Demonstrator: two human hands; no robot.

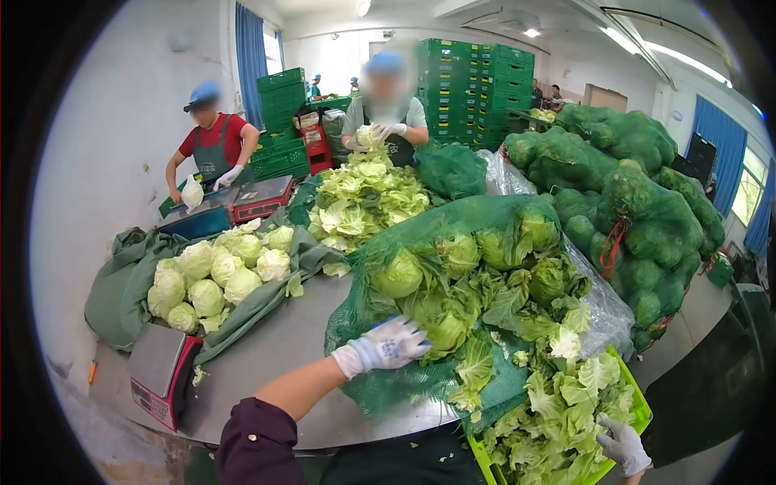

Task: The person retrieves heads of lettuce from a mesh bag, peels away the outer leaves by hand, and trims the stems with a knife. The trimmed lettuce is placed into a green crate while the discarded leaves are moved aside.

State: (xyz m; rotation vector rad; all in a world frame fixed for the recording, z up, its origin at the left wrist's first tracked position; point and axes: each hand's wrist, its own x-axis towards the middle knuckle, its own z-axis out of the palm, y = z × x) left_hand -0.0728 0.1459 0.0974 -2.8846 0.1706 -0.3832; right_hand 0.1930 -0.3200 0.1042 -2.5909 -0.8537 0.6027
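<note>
My left hand (390,343), in a white glove, reaches over the green mesh sack and rests against the near side of a cabbage (446,333). Its fingers are stretched out and not wrapped round the cabbage. The opened mesh sack (356,311) lies on the metal table with several cabbages and loose outer leaves in it. At the lower right, my gloved right hand (624,446) is over the edge of a bright green crate (634,386) heaped with cabbage leaves (558,412). Its fingers look apart, with nothing visible in them.
Trimmed cabbages (214,279) lie on green cloth at left, near a red scale (166,376). A co-worker (384,113) holds a cabbage behind a leaf pile (368,198); another (214,145) stands by scales. Full mesh sacks (638,218) are stacked right, green crates (477,89) behind.
</note>
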